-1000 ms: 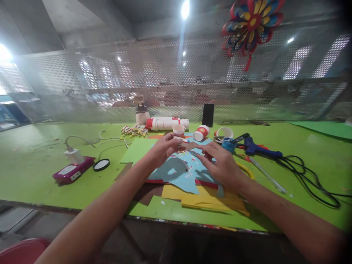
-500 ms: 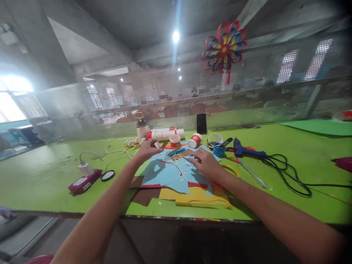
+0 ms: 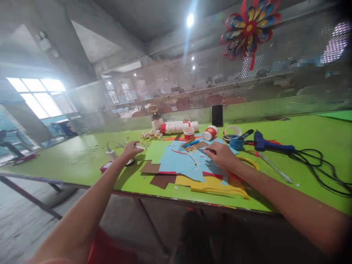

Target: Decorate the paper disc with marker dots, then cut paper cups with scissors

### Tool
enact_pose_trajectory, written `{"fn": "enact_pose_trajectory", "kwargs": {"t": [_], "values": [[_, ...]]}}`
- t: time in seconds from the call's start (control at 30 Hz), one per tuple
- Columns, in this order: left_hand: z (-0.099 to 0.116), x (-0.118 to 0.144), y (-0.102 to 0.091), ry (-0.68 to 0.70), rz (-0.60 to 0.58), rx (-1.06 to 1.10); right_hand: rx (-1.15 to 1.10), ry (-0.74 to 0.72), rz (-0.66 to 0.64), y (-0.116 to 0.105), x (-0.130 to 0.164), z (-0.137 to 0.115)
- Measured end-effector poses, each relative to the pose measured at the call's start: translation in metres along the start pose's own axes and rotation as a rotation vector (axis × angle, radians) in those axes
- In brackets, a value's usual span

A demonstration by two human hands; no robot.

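Observation:
My left hand (image 3: pixel 131 149) reaches out to the left over the green table (image 3: pixel 82 161), fingers curled around a small white scrap; it hovers above a black-rimmed round lid and a magenta device (image 3: pixel 106 167) with a white plug (image 3: pixel 110 154). My right hand (image 3: pixel 221 156) rests flat on the light blue paper sheet (image 3: pixel 181 163), fingertips near small cut strips (image 3: pixel 196 146). Brown (image 3: pixel 158 174), yellow (image 3: pixel 214 185) and red sheets lie under the blue one.
Paper cups (image 3: pixel 210 132), a white and red roll (image 3: pixel 178 127), a blue tape tub (image 3: pixel 237 142), a blue glue gun (image 3: pixel 271 146) with black cable (image 3: pixel 319 165), a black phone (image 3: pixel 217 115) and a paper flower (image 3: pixel 249 27) on the mesh wall.
My left hand has moved away from the blue paper to the left, toward the plug and magenta device. My right hand stays on the paper. The view has swung left.

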State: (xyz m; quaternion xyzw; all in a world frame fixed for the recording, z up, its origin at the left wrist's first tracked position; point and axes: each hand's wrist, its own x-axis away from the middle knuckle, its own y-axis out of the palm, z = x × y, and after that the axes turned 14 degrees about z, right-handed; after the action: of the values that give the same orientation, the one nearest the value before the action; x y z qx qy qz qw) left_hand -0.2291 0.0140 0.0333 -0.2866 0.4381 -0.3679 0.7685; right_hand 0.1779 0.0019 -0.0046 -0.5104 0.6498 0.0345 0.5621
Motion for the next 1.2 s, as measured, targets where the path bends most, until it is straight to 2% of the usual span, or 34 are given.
{"fn": "enact_pose_trajectory", "kwargs": {"t": [0.2,0.43,0.77,0.97,1.07,1.2], "values": [[-0.001,-0.001,0.028,-0.030,0.084,-0.202,-0.027,-0.004,-0.008,0.003,0.002,0.002],[0.002,-0.006,0.046,-0.034,0.048,-0.316,-0.064,-0.012,-0.017,0.000,0.002,-0.003],[-0.007,-0.019,0.035,-0.027,-0.016,-0.370,-0.066,-0.013,-0.066,0.002,0.003,-0.002],[-0.004,-0.030,0.016,0.083,-0.018,-0.444,-0.040,-0.012,-0.106,0.002,0.003,-0.002],[-0.001,-0.034,0.010,0.176,-0.096,-0.497,-0.042,-0.009,-0.122,0.002,0.003,-0.002],[0.006,-0.044,0.016,0.259,-0.266,-0.558,-0.051,-0.001,-0.116,0.002,0.003,-0.002]]}}
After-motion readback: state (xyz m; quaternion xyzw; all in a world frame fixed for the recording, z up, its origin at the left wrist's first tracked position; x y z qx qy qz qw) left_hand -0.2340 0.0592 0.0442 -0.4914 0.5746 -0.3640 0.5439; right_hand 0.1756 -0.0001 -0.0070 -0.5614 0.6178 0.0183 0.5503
